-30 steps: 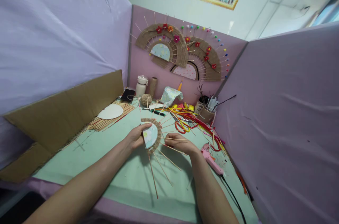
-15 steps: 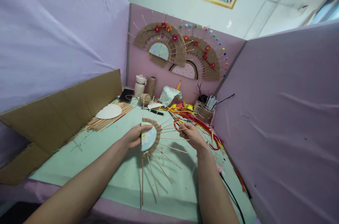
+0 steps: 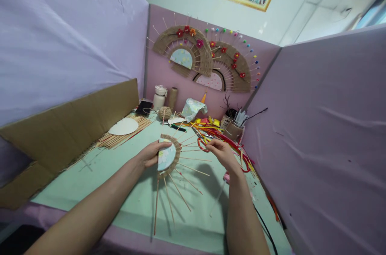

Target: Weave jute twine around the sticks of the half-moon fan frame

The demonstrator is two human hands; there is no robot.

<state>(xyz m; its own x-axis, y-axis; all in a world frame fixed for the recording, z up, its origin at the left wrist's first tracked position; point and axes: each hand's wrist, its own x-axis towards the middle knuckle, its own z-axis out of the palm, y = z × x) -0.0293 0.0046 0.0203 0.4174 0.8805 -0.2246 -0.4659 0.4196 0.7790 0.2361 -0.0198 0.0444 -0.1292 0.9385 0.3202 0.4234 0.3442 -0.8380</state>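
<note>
My left hand (image 3: 151, 154) grips the straight edge of a half-round piece (image 3: 167, 158), its thumb on the pale patterned face. A band of brown twine runs along the curved side. Several thin sticks (image 3: 180, 193) fan out from that band over the green table. My right hand (image 3: 219, 151) is at the right of the fan, thumb and fingertips pinched together near the tips of the upper sticks. Whether a stick or thread lies in that pinch is too small to tell.
Cardboard (image 3: 75, 114), a white oval (image 3: 123, 126) and a pile of sticks lie left. Behind stand a white bottle (image 3: 159, 97), twine ball (image 3: 164, 113) and patterned cloth (image 3: 194, 109). Right are red-handled scissors (image 3: 202, 145), coloured stems and a container (image 3: 233, 129). Finished fans (image 3: 205, 52) hang behind.
The half-round piece has shifted slightly left and tilted a little with my left hand. My right hand has moved slightly right, and a pink object now shows beside my right wrist.
</note>
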